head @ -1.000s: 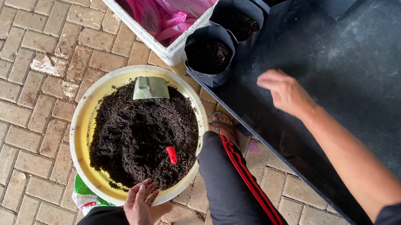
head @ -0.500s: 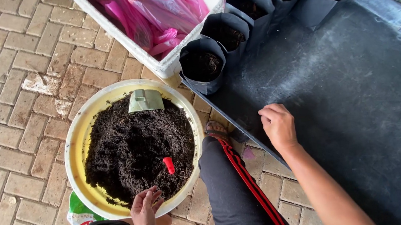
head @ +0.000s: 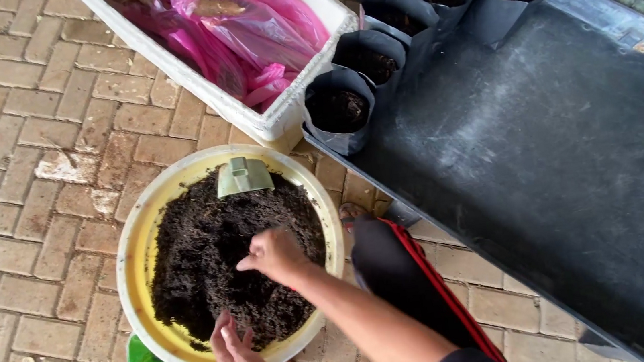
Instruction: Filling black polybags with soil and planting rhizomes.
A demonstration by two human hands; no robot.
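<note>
The right hand (head: 272, 253) reaches loosely curled into dark soil (head: 208, 242) in a yellow basin (head: 136, 251) on the brick floor (head: 8, 120); what it holds cannot be told. The left hand (head: 239, 359), fingers spread and empty, rests on the near rim, a green scoop (head: 242, 177) at the far side

Right hand (head: 275, 253) fingertips hidden underneath

Soft even daylight, faint shadows, sharp focus, no glare
</note>
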